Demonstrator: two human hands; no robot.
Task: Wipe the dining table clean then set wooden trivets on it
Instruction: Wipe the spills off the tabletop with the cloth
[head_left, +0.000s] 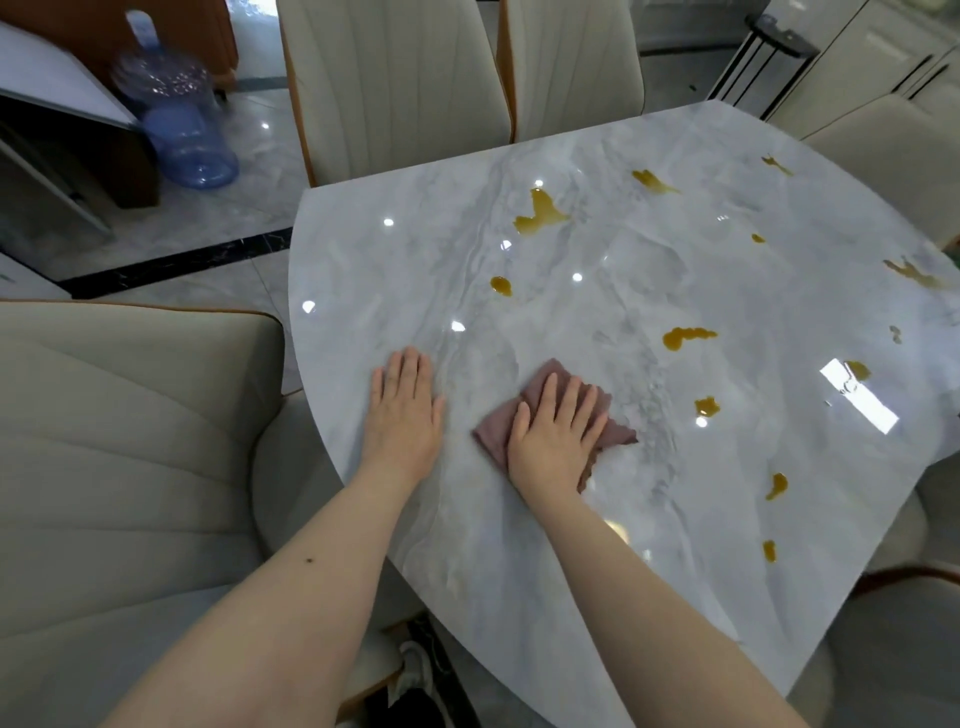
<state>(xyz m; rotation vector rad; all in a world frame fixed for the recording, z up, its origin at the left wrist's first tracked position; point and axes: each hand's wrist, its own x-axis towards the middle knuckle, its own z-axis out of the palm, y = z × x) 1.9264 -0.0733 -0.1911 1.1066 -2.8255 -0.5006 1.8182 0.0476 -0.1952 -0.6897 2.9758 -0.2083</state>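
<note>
Right now both hands lie flat on the dining table (649, 291), a glossy grey-white marble-patterned top with a curved near-left edge. The left hand (402, 415) rests palm down on the bare surface near that edge, fingers straight and close together, holding nothing. Just to its right, the right hand (558, 434) presses palm down on a pink cloth (493, 436), its fingers spread and straight across the fabric rather than curled round it; the cloth lies crumpled flat on the table, its corners sticking out beyond the fingertips on the far side and beyond both sides of the hand. Amber-brown spills (540, 213) dot the tabletop to the right of and beyond the cloth: a large splash towards the far middle, a small round drop (501, 286) nearer the hands, an elongated patch (685, 336) to the right, and several smaller spots along the right and near-right parts of the table. None of them touches the cloth. Cream upholstered chairs (395, 78) stand round the table, two at the far side and one (119, 415) at the near left. On the tiled floor at the far left stands a blue water jug (182, 135). No wooden trivets are in view.
</note>
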